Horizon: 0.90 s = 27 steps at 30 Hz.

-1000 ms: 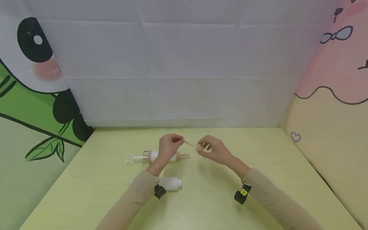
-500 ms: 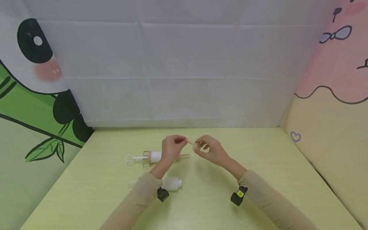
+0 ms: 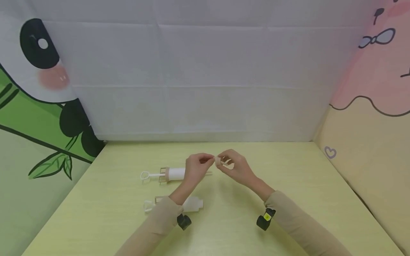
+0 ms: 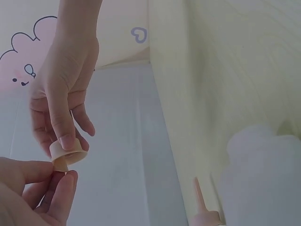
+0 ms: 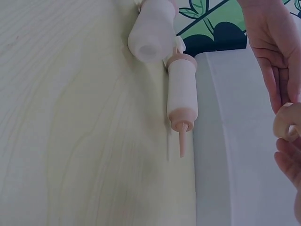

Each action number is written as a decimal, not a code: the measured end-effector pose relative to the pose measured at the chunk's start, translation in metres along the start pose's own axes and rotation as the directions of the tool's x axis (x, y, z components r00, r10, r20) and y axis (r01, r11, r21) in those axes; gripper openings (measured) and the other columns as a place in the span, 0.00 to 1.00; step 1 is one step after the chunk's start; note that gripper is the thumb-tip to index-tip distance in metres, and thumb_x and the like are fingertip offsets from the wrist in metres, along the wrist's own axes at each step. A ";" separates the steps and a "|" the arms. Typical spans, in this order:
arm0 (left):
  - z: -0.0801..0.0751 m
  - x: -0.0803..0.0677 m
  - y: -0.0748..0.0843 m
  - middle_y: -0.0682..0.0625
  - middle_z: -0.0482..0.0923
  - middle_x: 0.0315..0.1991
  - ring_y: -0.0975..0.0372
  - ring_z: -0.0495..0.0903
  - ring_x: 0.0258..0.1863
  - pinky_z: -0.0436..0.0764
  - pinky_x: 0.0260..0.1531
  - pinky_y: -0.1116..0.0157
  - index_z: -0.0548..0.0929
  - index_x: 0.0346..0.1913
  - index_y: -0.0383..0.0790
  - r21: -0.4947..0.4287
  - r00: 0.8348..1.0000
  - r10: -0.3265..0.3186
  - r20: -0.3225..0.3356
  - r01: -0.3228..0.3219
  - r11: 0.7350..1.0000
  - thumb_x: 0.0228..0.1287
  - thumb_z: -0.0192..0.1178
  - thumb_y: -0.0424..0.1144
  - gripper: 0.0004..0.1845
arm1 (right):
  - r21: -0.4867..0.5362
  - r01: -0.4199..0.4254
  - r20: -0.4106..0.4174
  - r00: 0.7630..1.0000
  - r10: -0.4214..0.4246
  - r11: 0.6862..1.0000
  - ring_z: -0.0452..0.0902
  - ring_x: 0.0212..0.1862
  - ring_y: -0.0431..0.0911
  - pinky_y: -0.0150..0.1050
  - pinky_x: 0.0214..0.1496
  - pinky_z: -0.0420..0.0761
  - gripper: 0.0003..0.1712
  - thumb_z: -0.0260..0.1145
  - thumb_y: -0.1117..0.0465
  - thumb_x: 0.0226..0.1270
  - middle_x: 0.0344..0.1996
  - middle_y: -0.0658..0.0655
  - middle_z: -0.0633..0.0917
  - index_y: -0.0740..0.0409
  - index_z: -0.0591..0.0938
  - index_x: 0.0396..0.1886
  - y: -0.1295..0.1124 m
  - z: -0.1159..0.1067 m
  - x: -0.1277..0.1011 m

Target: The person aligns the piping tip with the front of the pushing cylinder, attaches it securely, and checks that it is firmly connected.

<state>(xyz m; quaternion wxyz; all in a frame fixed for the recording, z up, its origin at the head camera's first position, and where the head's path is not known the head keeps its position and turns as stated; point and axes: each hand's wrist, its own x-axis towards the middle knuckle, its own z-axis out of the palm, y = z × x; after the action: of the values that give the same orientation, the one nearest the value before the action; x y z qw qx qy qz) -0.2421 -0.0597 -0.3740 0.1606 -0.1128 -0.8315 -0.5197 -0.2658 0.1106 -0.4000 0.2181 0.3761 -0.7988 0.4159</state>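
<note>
Above the middle of the pale green table (image 3: 288,213) my two hands meet. My left hand (image 3: 209,160) pinches a thin beige nozzle (image 4: 60,168) by its stem. My right hand (image 3: 221,161) pinches a round beige cap ring (image 4: 68,153), and the nozzle's end sits in the ring. In the right wrist view the ring (image 5: 286,120) shows at the right edge between my fingertips (image 5: 288,162). Most of the nozzle is hidden by fingers.
An assembled white syringe tube (image 3: 174,174) with beige tip (image 5: 182,141) and white plunger loop (image 3: 145,175) lies left of the hands. A second white tube (image 3: 193,204), open-ended, lies nearer me under my left forearm. Cartoon-printed cloth walls enclose the table.
My left hand has moved right with the nozzle and my right hand slightly left, so nozzle and ring, apart a second ago, are now together.
</note>
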 end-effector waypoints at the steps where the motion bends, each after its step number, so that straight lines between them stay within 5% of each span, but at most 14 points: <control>1: 0.000 -0.001 0.000 0.45 0.84 0.29 0.59 0.82 0.28 0.81 0.31 0.66 0.86 0.33 0.34 -0.005 1.000 0.005 -0.001 -0.005 1.000 0.55 0.64 0.35 0.06 | 0.002 0.006 -0.005 1.000 -0.006 1.000 0.77 0.36 0.44 0.37 0.33 0.80 0.15 0.69 0.65 0.53 0.37 0.53 0.79 0.58 0.78 0.42 0.000 0.000 0.000; 11: 0.004 -0.008 0.002 0.42 0.83 0.33 0.56 0.83 0.32 0.81 0.31 0.68 0.85 0.36 0.31 -0.109 1.000 0.025 0.007 -0.024 0.994 0.56 0.62 0.32 0.07 | 0.033 0.030 -0.055 0.998 -0.028 0.999 0.78 0.38 0.45 0.39 0.35 0.80 0.16 0.70 0.66 0.52 0.38 0.54 0.80 0.58 0.78 0.41 -0.002 0.000 0.001; 19: 0.005 -0.009 0.000 0.44 0.84 0.34 0.57 0.83 0.34 0.81 0.33 0.69 0.85 0.37 0.33 -0.163 1.000 -0.003 0.004 0.004 0.987 0.54 0.64 0.34 0.09 | 0.111 0.069 -0.098 0.993 -0.058 0.991 0.79 0.35 0.53 0.49 0.35 0.81 0.16 0.69 0.74 0.48 0.35 0.63 0.80 0.67 0.77 0.39 -0.020 -0.004 0.004; 27: 0.006 -0.011 0.001 0.41 0.83 0.35 0.55 0.83 0.34 0.81 0.30 0.70 0.84 0.37 0.30 -0.199 0.999 0.035 0.013 -0.032 0.979 0.56 0.62 0.33 0.08 | 0.196 0.009 -0.092 0.996 0.009 0.981 0.78 0.37 0.58 0.51 0.37 0.80 0.15 0.67 0.77 0.49 0.36 0.67 0.79 0.72 0.76 0.40 -0.038 -0.009 0.007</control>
<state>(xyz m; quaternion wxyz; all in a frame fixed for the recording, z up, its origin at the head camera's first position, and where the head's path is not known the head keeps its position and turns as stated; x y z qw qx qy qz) -0.2325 -0.0540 -0.3803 0.1503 -0.1465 -0.7746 -0.5965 -0.2401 0.1015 -0.3712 0.2167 0.3761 -0.7429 0.5096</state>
